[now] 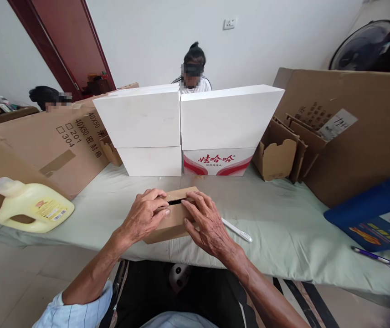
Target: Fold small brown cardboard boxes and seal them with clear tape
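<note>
A small brown cardboard box (pixel 169 231) lies in front of me near the table's edge, with a dark gap between its top flaps. My left hand (pixel 143 215) grips its left side, the fingers bent over the top beside the gap. On the opposite side, my right hand (pixel 206 223) is closed on the box, its fingertips on the flap edge and its thumb against the near face. Just right of that hand lies a slim white tool (pixel 238 229) whose kind I cannot make out. What is inside the box is hidden.
White boxes (pixel 140 123) stand stacked behind, one with red print (pixel 218 161). Large cardboard sheets (pixel 359 132) flank the cloth-covered table (pixel 277 214). A yellow jug (pixel 34 207) is left; a blue bottle (pixel 376 214) and purple pen (pixel 374 256) right. A person (pixel 195 68) sits opposite.
</note>
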Demonstrator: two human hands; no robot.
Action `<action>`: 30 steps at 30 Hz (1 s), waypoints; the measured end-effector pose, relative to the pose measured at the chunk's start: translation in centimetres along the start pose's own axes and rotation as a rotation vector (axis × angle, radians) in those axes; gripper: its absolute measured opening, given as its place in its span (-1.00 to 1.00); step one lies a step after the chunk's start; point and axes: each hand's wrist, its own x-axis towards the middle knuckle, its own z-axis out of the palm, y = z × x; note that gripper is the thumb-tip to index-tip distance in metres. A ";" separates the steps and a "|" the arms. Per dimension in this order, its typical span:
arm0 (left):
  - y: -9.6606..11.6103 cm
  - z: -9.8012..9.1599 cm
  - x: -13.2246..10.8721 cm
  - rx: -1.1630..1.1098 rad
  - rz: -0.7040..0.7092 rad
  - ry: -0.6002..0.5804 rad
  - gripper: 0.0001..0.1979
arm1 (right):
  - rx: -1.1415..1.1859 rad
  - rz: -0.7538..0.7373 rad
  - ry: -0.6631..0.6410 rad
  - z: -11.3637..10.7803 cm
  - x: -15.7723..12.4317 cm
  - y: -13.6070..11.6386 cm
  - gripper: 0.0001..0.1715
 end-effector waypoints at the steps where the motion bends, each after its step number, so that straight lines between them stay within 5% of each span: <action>1: -0.1 0.1 0.1 -0.004 -0.004 0.008 -0.79 | 0.000 0.003 -0.003 0.0 0.0 0.0 -0.50; 22: -0.4 1.4 1.2 -0.263 0.069 0.168 -0.81 | -0.013 0.001 0.003 0.1 -0.2 -0.1 -0.54; 30: -0.3 1.7 0.9 -0.098 0.142 0.213 -0.77 | -0.009 0.001 -0.043 0.3 -0.5 0.6 -0.34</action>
